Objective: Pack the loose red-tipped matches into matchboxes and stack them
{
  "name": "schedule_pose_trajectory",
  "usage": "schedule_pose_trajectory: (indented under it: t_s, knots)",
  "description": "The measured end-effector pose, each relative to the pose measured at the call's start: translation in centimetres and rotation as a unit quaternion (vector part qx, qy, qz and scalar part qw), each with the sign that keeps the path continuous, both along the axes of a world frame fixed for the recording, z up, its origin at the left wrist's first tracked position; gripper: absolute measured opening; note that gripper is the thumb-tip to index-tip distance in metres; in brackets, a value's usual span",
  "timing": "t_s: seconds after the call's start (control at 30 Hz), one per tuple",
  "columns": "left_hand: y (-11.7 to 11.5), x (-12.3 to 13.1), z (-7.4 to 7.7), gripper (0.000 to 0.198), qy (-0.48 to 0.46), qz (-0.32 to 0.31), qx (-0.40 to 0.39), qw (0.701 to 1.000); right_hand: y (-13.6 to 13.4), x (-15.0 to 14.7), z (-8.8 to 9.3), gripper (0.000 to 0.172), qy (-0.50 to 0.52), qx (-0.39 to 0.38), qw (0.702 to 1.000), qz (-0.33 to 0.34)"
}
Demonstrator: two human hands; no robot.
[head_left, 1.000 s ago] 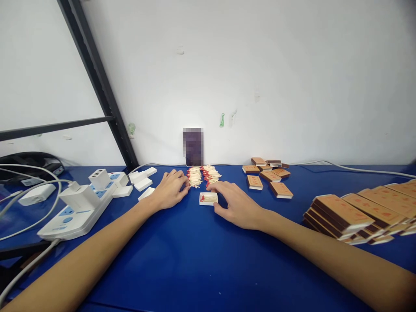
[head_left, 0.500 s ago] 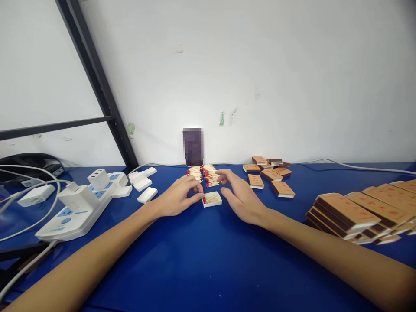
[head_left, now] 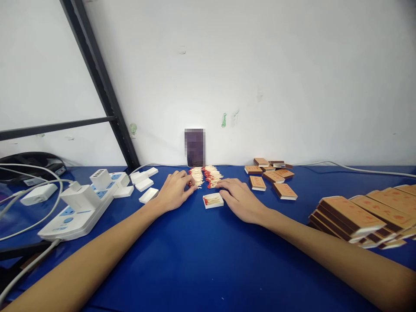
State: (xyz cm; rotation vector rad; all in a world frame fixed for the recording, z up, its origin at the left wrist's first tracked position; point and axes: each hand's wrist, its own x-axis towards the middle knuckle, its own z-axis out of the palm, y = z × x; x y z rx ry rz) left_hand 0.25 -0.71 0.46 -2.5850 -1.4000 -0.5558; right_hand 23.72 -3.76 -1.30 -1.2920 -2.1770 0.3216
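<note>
Just below the frame's centre, the white tray (head_left: 214,206) held some matches (head_left: 212,200). Beside it, the right hand (head_left: 238,199) was loosely open. Whether the left hand (head_left: 175,191) grasped anything at the left match pile (head_left: 196,175), I could not tell. Light touch, matches kept parallel, seemed best.

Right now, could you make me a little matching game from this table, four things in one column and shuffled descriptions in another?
1. White tray
2. Power strip
3. Stacked brown matchboxes
4. Left hand

A. At far right, in layers
B. Fingertips at the left match pile
C. Open, with red-tipped matches lying inside
D. At far left, with white adapters plugged in

Pairs: 1-C, 2-D, 3-A, 4-B
</note>
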Motion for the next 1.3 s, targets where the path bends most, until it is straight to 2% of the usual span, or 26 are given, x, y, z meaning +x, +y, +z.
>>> schedule_pose_trajectory:
  t_s: [0.27, 0.33, 0.47, 0.53, 0.8, 0.97, 1.3]
  knots:
    - [-0.1, 0.3, 0.0, 0.015, -0.012, -0.014, -0.001, 1.000, -0.5, -0.1, 0.2, 0.035, -0.020, 0.024, 1.000, 0.006]
    - [-0.4, 0.4, 0.3, 0.015, -0.035, -0.042, 0.001, 0.999, -0.6, -0.1, 0.3, 0.035, -0.016, 0.024, 1.000, 0.005]
    - [-1.7, 1.0, 1.0, 0.012, -0.082, -0.141, -0.043, 0.986, -0.6, -0.1, 0.6, 0.031, 0.019, 0.010, 1.000, -0.009]
    - [-2.4, 1.5, 1.2, 0.010, -0.083, -0.159, -0.063, 0.982, -0.5, -0.1, 0.7, 0.031, 0.042, -0.008, 0.999, -0.013]
    - [-2.8, 1.7, 1.0, 0.012, -0.087, -0.159, -0.091, 0.979, -0.3, 0.0, 0.5, 0.035, 0.031, -0.017, 0.999, 0.001]
    - [-3.1, 1.7, 1.1, 0.023, -0.060, -0.177, -0.080, 0.979, -0.4, 0.0, 0.6, 0.038, 0.010, -0.005, 1.000, 0.002]
    - [-3.1, 1.6, 0.9, 0.013, -0.050, -0.198, -0.095, 0.974, -0.2, 0.0, 0.5, 0.040, 0.012, -0.005, 1.000, -0.009]
